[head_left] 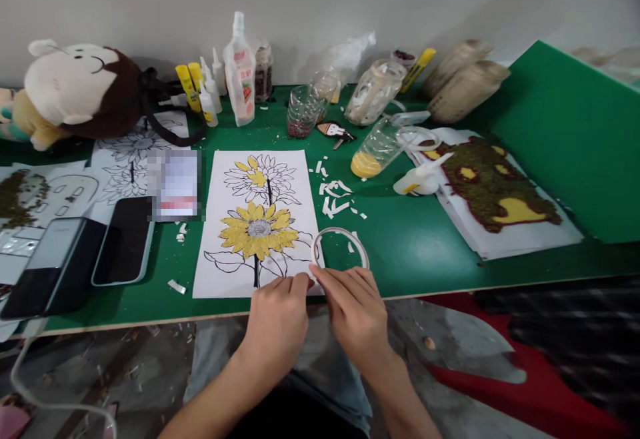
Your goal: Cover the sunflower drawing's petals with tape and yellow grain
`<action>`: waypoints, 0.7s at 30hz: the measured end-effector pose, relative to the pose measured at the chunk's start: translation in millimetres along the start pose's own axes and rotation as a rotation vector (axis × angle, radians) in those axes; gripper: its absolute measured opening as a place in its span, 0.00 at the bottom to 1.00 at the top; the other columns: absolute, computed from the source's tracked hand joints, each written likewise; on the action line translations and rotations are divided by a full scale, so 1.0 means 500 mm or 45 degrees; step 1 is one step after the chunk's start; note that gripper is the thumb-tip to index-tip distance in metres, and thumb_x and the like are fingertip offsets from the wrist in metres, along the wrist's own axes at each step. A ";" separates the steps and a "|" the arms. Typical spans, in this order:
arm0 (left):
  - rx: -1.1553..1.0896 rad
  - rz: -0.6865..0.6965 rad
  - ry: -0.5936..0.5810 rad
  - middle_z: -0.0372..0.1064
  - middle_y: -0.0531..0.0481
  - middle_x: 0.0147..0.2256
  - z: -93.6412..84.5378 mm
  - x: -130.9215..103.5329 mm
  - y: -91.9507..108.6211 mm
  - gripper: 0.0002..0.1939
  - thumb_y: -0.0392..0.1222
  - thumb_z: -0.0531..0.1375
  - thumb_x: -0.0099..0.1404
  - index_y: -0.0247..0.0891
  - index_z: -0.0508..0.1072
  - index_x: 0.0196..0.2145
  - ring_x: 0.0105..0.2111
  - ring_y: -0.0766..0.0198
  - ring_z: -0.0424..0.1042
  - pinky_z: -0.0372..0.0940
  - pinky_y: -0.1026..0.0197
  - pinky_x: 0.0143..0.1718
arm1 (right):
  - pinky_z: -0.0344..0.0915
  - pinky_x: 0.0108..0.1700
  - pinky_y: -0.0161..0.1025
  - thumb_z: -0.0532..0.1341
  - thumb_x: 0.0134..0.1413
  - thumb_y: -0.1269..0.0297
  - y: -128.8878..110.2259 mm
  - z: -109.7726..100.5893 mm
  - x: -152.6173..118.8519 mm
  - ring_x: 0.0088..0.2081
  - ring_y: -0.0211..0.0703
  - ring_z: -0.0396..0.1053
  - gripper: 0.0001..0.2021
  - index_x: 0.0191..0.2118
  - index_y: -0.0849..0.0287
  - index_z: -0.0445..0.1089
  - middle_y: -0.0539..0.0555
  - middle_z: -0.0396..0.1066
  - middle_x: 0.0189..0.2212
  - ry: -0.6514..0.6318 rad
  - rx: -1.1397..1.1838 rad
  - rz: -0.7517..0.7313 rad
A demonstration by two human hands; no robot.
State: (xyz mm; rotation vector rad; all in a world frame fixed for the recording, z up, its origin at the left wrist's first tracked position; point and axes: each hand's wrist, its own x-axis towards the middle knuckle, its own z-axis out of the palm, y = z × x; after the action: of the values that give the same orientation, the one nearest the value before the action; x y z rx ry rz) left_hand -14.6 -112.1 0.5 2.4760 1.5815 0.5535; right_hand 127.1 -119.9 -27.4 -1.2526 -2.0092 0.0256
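Note:
My right hand [357, 312] grips a narrow white roll of tape [341, 230] by its near side, holding the ring over the table's front edge. Close beside it, my left hand [279, 313] is closed, thumb and fingertips together at the roll's left edge; whatever they pinch is hidden. Both hands are at the lower right corner of a white sheet [207, 272] with two outlined sunflowers. The lower flower [277, 222] has yellow-filled petals and a grey centre. Only a few petals of the upper flower [256, 176] are yellow.
White paper scraps [334, 197] lie right of the sheet. A clear cup with yellow grains [367, 164] and a glue bottle [416, 182] stand nearby. Left are a phone [124, 242] and a dark box [70, 265]. Bottles, jars and a plush doll [75, 85] line the back.

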 end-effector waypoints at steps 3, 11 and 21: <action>0.032 -0.035 0.001 0.70 0.53 0.21 -0.007 0.002 0.002 0.09 0.30 0.52 0.63 0.38 0.68 0.27 0.22 0.61 0.71 0.62 0.62 0.20 | 0.58 0.38 0.39 0.54 0.55 0.81 0.003 -0.002 0.003 0.31 0.38 0.65 0.20 0.53 0.63 0.64 0.53 0.73 0.30 0.031 0.000 0.031; 0.164 -0.152 0.034 0.72 0.50 0.29 -0.027 0.009 0.011 0.21 0.40 0.58 0.63 0.30 0.61 0.52 0.28 0.61 0.71 0.67 0.60 0.27 | 0.57 0.35 0.40 0.52 0.56 0.79 -0.005 -0.012 0.013 0.30 0.39 0.64 0.14 0.42 0.63 0.72 0.55 0.74 0.30 0.006 -0.055 -0.028; -0.261 0.066 0.006 0.67 0.51 0.23 -0.009 0.008 0.000 0.13 0.30 0.49 0.65 0.36 0.69 0.27 0.22 0.65 0.66 0.60 0.64 0.21 | 0.59 0.33 0.40 0.55 0.53 0.79 -0.009 -0.020 0.025 0.27 0.38 0.67 0.12 0.37 0.58 0.72 0.53 0.74 0.28 0.112 0.022 0.029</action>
State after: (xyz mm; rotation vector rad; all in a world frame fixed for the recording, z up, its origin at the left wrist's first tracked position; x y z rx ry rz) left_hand -15.0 -108.6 5.6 2.3698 1.3885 0.6924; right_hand 126.9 -116.0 -11.1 -1.2443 -1.9157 -0.0017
